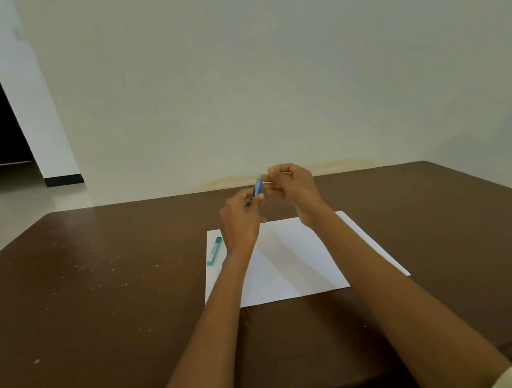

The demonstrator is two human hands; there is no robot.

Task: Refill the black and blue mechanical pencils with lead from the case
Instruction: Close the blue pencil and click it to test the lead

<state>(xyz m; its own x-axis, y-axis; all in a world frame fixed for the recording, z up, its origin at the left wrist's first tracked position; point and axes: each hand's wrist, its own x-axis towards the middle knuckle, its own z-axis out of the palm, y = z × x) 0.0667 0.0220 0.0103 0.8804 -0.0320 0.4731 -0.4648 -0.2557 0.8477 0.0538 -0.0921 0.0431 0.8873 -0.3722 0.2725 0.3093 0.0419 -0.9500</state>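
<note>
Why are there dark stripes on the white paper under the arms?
In the head view, those stripes on the paper are shadows of the two arms, cast by light from above; the wide lens also bends the table edges, and the blue pencil looks blurry.

1. The surface (98, 300), filling the lower frame, looks like dark brown laminate or painted wood, faintly glossy, flecked with pale specks at left.
2. The sheet (292, 265) at centre is plain white matt paper.
3. The lead case (214, 251) at its left edge looks like translucent teal plastic.
4. The blue pencil (259, 186) looks like smooth plastic.
</note>
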